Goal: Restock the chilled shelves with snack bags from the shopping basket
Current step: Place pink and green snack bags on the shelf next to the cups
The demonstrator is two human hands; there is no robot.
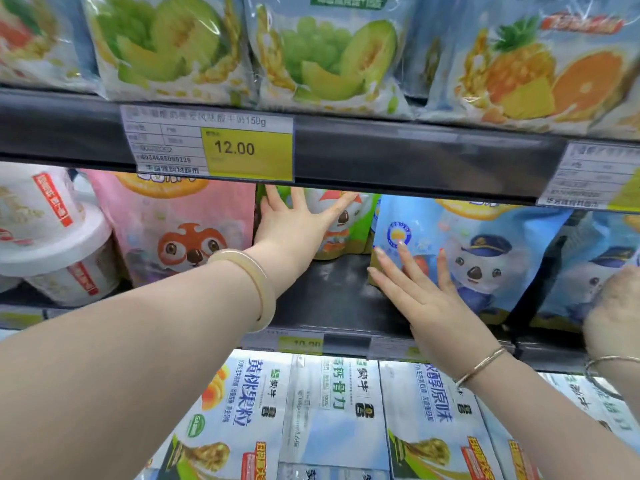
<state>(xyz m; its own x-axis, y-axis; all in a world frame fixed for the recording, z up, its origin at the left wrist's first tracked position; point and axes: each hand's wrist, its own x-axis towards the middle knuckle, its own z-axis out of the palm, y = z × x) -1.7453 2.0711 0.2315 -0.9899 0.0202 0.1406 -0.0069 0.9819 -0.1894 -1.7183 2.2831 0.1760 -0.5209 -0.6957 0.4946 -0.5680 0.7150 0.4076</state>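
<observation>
Nearest, the right hand (420,296) lies flat with straight fingers against the lower left corner of the blue bag (460,258) at the front edge of the middle shelf (332,299). A bare gap of shelf opens beside it. Farther back, the left hand (294,220), fingers spread, presses the green bag (349,226), set deep under the price rail (381,150).
</observation>
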